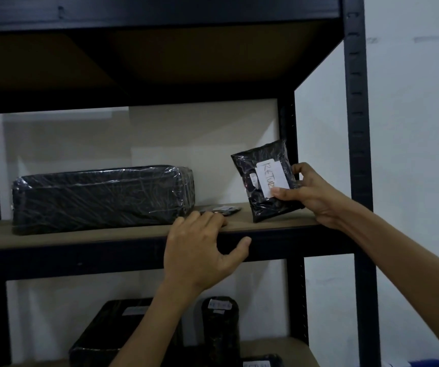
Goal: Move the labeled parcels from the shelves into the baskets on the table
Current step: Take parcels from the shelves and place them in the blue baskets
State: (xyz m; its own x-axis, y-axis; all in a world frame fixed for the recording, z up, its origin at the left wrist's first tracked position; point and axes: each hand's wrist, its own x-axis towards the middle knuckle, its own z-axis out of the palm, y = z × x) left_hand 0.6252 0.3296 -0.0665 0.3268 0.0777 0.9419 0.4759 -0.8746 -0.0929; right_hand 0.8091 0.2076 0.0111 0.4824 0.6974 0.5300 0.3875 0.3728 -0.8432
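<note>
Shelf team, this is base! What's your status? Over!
Left grip rests on brown shelf board edge. Right grip pinches small black plastic-wrapped parcel labelled RETUR, tilted. Long black wrapped box sits apart, left; nothing in front.

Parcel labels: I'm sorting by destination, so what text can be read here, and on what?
"RETUR": handwritten on the white label of the small parcel that the right hand holds; the hand covers the end.
Labels on the lower-shelf parcels: too blurred to read.
</note>
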